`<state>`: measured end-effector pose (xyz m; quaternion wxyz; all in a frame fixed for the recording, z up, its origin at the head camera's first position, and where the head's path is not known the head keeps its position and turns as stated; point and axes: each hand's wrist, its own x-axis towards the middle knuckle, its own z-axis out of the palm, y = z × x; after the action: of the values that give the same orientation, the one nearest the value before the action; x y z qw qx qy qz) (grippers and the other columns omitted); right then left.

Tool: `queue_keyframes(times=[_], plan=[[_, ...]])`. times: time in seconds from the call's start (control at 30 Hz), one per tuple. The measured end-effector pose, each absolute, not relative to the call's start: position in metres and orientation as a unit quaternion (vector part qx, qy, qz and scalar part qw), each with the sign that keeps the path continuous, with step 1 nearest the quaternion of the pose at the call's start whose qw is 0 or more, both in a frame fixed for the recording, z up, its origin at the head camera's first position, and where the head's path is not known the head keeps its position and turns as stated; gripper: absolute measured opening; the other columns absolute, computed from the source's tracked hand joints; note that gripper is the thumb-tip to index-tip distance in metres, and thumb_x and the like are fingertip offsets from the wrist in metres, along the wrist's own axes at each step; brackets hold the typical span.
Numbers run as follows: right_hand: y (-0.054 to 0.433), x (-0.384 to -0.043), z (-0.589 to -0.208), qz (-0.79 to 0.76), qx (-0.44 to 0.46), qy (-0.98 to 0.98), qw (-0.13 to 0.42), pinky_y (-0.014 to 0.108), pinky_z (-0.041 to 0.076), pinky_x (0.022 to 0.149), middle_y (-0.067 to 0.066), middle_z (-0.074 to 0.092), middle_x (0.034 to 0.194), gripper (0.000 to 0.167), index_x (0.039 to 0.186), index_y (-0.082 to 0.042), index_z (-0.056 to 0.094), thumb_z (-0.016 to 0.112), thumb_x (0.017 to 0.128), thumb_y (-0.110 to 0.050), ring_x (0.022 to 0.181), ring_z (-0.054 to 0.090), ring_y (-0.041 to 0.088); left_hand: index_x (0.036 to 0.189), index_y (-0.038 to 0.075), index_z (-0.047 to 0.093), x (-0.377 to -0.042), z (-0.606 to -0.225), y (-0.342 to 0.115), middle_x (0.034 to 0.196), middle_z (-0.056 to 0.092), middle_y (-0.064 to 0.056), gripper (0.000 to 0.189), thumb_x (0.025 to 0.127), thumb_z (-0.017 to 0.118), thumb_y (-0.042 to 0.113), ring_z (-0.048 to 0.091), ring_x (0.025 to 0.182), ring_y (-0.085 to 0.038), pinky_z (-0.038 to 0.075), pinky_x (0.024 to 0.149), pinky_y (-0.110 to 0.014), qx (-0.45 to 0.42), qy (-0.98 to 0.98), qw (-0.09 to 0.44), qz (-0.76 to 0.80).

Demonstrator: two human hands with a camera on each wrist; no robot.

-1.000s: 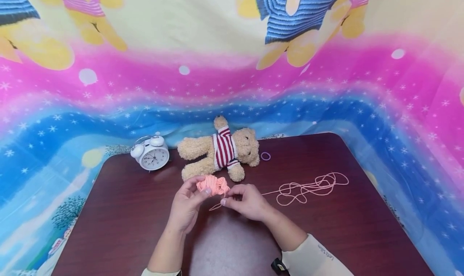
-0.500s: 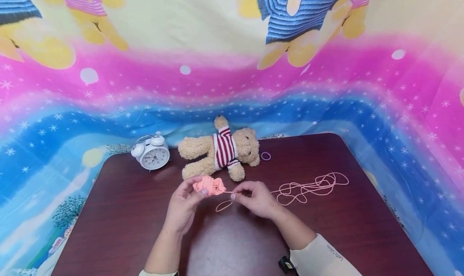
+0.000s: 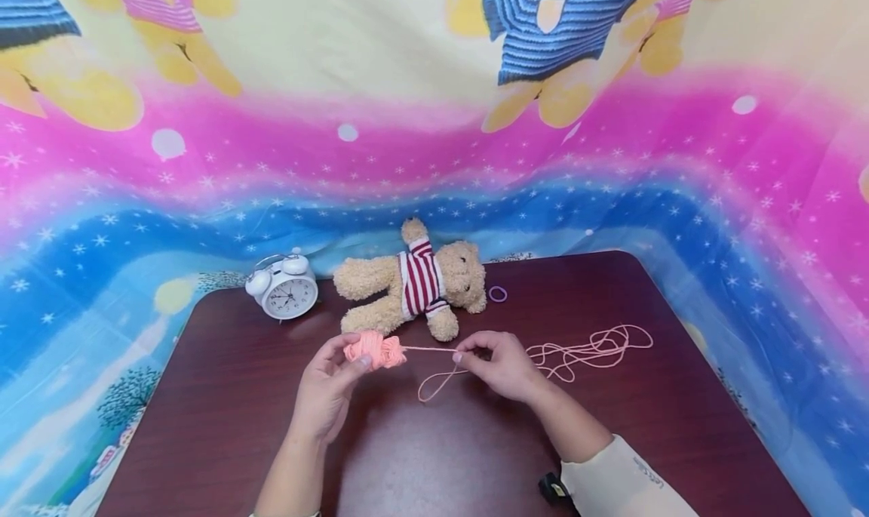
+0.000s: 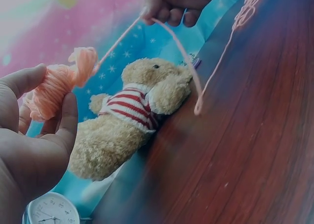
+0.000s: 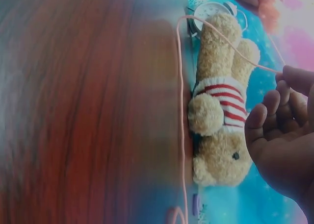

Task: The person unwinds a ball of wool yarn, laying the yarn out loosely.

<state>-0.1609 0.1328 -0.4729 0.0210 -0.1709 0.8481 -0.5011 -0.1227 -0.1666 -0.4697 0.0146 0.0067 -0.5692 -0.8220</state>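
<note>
A small bundle of peach-pink yarn (image 3: pixel 375 349) is held between the thumb and fingers of my left hand (image 3: pixel 326 389). In the left wrist view the wound yarn (image 4: pixel 54 89) shows a looped tuft at its far end. My right hand (image 3: pixel 498 366) pinches the strand between thumb and forefinger, to the right of the bundle. The strand (image 3: pixel 431 349) runs straight from the bundle to that pinch. Below the right fingertips a slack loop (image 3: pixel 429 389) hangs down. From there the yarn leads to a loose tangle (image 3: pixel 584 351) on the table's right side.
Behind the hands a teddy bear (image 3: pixel 421 283) in a striped shirt lies on its back. A white alarm clock (image 3: pixel 288 290) stands at the back left of the dark wooden table (image 3: pixel 224 426). Beside the bear's head lies a purple ring (image 3: pixel 498 294). A printed cloth (image 3: pixel 584 207) hangs behind.
My right hand has moved right, pulling the strand longer and straighter. My left hand with the bundle has shifted left. The slack loop has moved right and grown.
</note>
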Motion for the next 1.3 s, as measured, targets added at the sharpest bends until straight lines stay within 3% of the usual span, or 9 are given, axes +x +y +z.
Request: queue_keyframes(times=[0.2, 0.37, 0.53, 0.77, 1.3], plan=[[0.146, -0.163, -0.473, -0.499, -0.171, 0.850, 0.009, 0.025, 0.052, 0.065, -0.011, 0.072, 0.086, 0.005, 0.097, -0.020, 0.080, 0.080, 0.092, -0.022, 0.074, 0.062, 0.011, 0.127, 0.001, 0.059, -0.123, -0.470, -0.176, 0.111, 0.067, -0.003, 0.037, 0.093, 0.067, -0.009, 0.067, 0.090, -0.012, 0.059, 0.084, -0.027, 0.018, -0.576, 0.022, -0.817], [0.159, -0.166, -0.472, -0.486, -0.172, 0.857, -0.006, 0.028, 0.053, 0.075, -0.013, 0.074, 0.094, 0.009, 0.100, -0.018, 0.081, 0.080, 0.093, -0.023, 0.085, 0.065, 0.010, 0.127, 0.001, 0.059, -0.122, -0.471, -0.183, 0.110, 0.068, -0.002, 0.036, 0.094, 0.066, -0.011, 0.068, 0.091, -0.013, 0.059, 0.086, -0.028, 0.016, -0.572, 0.026, -0.820], [0.175, -0.168, -0.469, -0.484, -0.159, 0.860, -0.018, 0.028, 0.052, 0.073, -0.012, 0.074, 0.094, 0.009, 0.100, -0.020, 0.081, 0.080, 0.093, -0.025, 0.084, 0.064, 0.012, 0.127, 0.001, 0.059, -0.122, -0.471, -0.191, 0.112, 0.068, -0.003, 0.036, 0.094, 0.066, -0.010, 0.068, 0.092, -0.013, 0.059, 0.087, -0.029, 0.011, -0.575, 0.032, -0.817], [0.202, -0.171, -0.466, -0.469, -0.138, 0.872, -0.029, 0.034, 0.053, 0.082, -0.011, 0.076, 0.096, 0.014, 0.102, -0.018, 0.081, 0.080, 0.093, -0.028, 0.091, 0.067, 0.015, 0.125, 0.002, 0.060, -0.121, -0.471, -0.202, 0.112, 0.069, -0.003, 0.034, 0.095, 0.064, -0.012, 0.068, 0.091, -0.013, 0.059, 0.085, -0.027, 0.009, -0.574, 0.044, -0.818], [0.271, -0.168, -0.466, -0.449, -0.058, 0.891, -0.035, 0.025, 0.055, 0.071, -0.001, 0.077, 0.095, 0.020, 0.106, -0.018, 0.080, 0.077, 0.096, -0.035, 0.088, 0.071, 0.017, 0.127, 0.000, 0.059, -0.120, -0.469, -0.221, 0.113, 0.069, -0.004, 0.034, 0.095, 0.064, -0.012, 0.068, 0.092, -0.013, 0.059, 0.085, -0.026, 0.018, -0.577, 0.064, -0.814]])
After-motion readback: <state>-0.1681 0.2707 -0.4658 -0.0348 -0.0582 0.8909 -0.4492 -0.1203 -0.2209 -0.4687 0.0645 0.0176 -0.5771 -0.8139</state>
